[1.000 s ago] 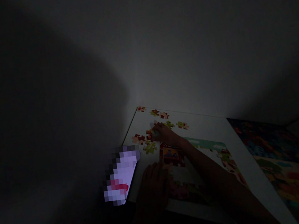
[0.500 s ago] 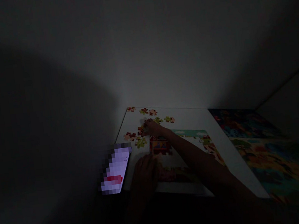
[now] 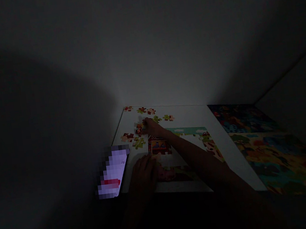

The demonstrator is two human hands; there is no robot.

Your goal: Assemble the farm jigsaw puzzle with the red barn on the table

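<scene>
In dim light, my right hand (image 3: 152, 125) reaches across the partly assembled jigsaw puzzle (image 3: 181, 130) to the loose pieces at its upper left. Its fingers are pinched at a small orange-and-red puzzle piece (image 3: 139, 129); the exact contact is dark. My left hand (image 3: 142, 171) lies flat at the puzzle's left edge, fingers stretched forward, holding nothing. A red barn picture (image 3: 159, 146) shows between the hands. My right forearm hides part of the puzzle's middle. Close to the right hand lie a green piece (image 3: 157, 119) and a yellow-green piece (image 3: 139, 143).
A white board or tabletop (image 3: 190, 113) carries the puzzle and several loose pieces (image 3: 142, 110) along its far left. A lit phone (image 3: 114, 171) stands at the left edge. Colourful picture sheets (image 3: 260, 149) lie on the right. A pale wall (image 3: 158, 65) rises behind.
The whole view has shifted slightly, so everything sits a little further left and up. My right hand has moved little and more of the orange-and-red piece shows beside its fingers.
</scene>
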